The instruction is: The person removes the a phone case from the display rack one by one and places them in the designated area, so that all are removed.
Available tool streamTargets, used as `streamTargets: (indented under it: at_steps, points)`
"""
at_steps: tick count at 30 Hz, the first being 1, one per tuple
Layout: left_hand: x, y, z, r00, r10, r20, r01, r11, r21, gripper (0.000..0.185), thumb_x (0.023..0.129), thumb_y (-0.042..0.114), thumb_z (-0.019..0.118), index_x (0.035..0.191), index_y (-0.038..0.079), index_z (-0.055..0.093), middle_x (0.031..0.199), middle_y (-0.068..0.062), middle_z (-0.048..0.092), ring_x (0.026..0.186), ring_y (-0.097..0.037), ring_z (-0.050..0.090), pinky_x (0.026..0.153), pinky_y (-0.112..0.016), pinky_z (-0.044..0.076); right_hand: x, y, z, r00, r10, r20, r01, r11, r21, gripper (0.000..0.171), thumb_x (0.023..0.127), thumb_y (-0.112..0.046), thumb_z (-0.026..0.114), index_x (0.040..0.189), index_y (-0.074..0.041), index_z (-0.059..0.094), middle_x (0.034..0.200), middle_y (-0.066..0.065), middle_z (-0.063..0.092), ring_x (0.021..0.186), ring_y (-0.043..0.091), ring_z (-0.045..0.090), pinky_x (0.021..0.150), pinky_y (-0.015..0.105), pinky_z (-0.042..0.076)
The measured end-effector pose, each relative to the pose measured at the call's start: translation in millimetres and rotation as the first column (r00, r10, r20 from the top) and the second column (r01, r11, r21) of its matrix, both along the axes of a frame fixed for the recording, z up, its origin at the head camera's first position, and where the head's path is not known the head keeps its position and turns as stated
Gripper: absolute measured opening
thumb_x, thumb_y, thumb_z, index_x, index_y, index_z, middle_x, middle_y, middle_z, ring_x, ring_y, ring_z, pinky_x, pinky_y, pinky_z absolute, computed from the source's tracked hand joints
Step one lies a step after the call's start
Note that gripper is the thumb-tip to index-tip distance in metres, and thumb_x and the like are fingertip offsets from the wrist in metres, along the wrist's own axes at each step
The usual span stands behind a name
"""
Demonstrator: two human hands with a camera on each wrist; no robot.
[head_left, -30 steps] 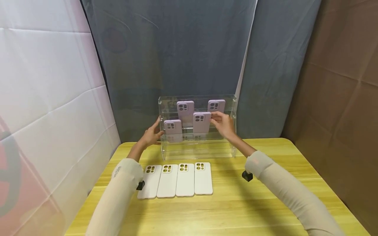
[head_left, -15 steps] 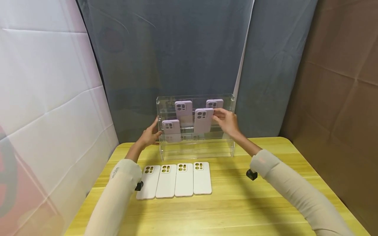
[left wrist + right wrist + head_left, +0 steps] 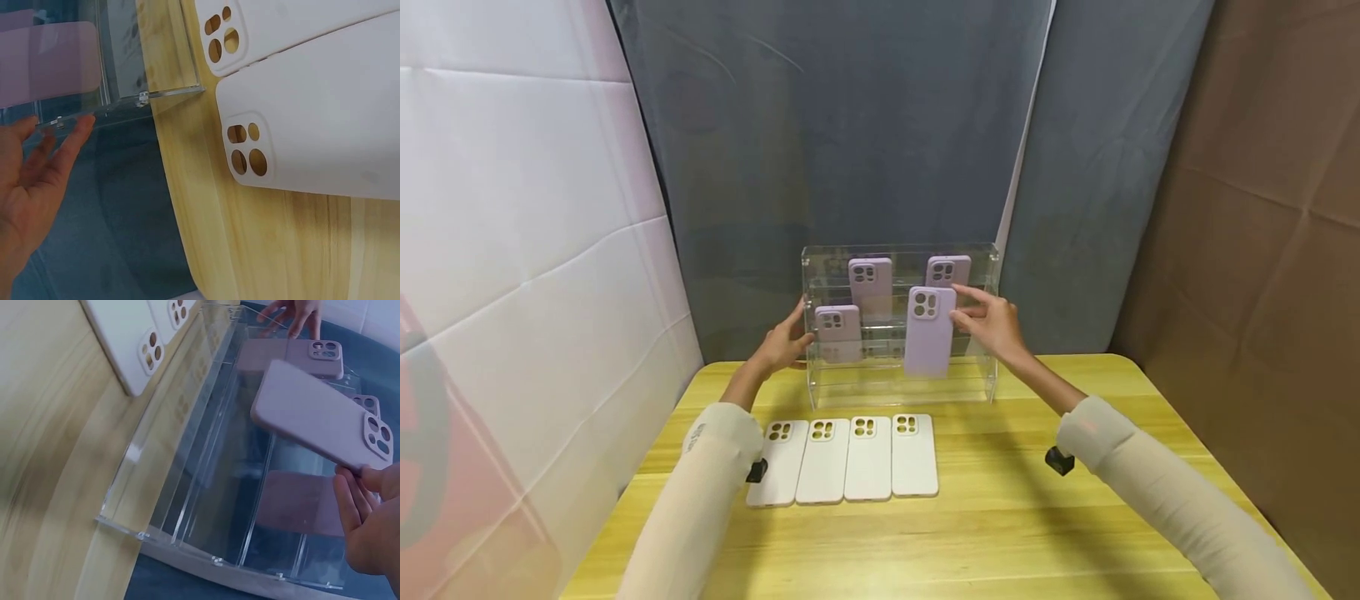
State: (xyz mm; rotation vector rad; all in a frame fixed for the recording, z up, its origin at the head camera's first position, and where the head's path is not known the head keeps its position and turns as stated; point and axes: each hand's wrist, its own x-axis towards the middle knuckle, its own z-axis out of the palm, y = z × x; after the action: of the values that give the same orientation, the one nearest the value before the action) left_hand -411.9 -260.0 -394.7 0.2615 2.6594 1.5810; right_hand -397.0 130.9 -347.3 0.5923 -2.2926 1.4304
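My right hand [image 3: 996, 327] pinches a light purple phone case [image 3: 930, 333] by its upper right edge. The case hangs upright in front of the clear acrylic display rack [image 3: 977, 392], camera cutouts at the top; in the right wrist view the same case [image 3: 312, 412] appears tilted over the shelves. My left hand [image 3: 781, 343] touches the rack's left side, its fingers fairly straight against the panel in the left wrist view. Three other purple cases stand in the rack: one lower left [image 3: 838, 325], one upper middle [image 3: 871, 283], and one upper right [image 3: 948, 268], partly hidden behind the held case.
Several white phone cases [image 3: 868, 462] lie side by side on the yellow wooden table [image 3: 1015, 533], in front of the rack. A grey curtain [image 3: 895, 125] hangs behind it, with a white sheet [image 3: 535, 208] at left and a brown one [image 3: 1247, 208] at right.
My right hand has lifted the purple case out of the rack's lower middle-right spot, then brought it forward, down and to the right. My left hand has stayed at the rack's side.
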Motion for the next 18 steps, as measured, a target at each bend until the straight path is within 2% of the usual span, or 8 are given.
streamTargets:
  at_steps: [3,6,13,18]
  points:
    - [-2.4,-1,-2.1,1.0,0.004,-0.002,-0.004,1.0,-0.003,0.083,0.111,0.009,0.049,0.166,0.038,-0.005,0.162,-0.038,0.023,0.132,-0.058,0.049,0.093,-0.06,0.058,1.3,6,-4.2,1.0,0.019,0.018,-0.019,1.0,0.011,0.051,0.093,-0.002,0.077,0.142,-0.01,0.065,0.107,0.022,0.076,0.085,0.035,0.078,0.068,0.022,0.064]
    - [-4.0,-2,-3.2,1.0,0.012,-0.002,-0.012,1.0,0.0,0.083,0.111,0.008,0.049,0.166,0.04,-0.004,0.162,-0.037,0.024,0.132,-0.058,0.049,0.093,-0.06,0.059,1.3,12,-8.6,0.998,0.049,0.044,-0.05,0.999,0.022,0.05,0.094,-0.001,0.076,0.142,-0.009,0.065,0.107,0.024,0.075,0.088,0.036,0.078,0.07,0.026,0.065]
    - [-3.8,-4,-4.4,0.999,0.035,0.012,-0.035,0.999,0.022,0.084,0.109,0.007,0.051,0.166,0.041,-0.001,0.162,-0.035,0.026,0.13,-0.058,0.051,0.089,-0.058,0.061,1.2,27,-25.7,0.991,0.084,0.108,-0.091,0.994,0.059,0.05,0.094,0.001,0.075,0.143,-0.006,0.064,0.106,0.026,0.075,0.09,0.041,0.076,0.075,0.044,0.066]
    - [-3.4,-4,-5.2,0.999,0.035,0.008,-0.035,0.999,0.021,0.085,0.109,0.008,0.053,0.166,0.042,0.0,0.161,-0.036,0.028,0.128,-0.058,0.053,0.088,-0.056,0.062,3.6,37,-37.0,0.98,0.077,0.181,-0.091,0.994,0.068,0.051,0.095,0.003,0.073,0.144,-0.005,0.062,0.105,0.026,0.075,0.088,0.038,0.077,0.073,0.039,0.067]
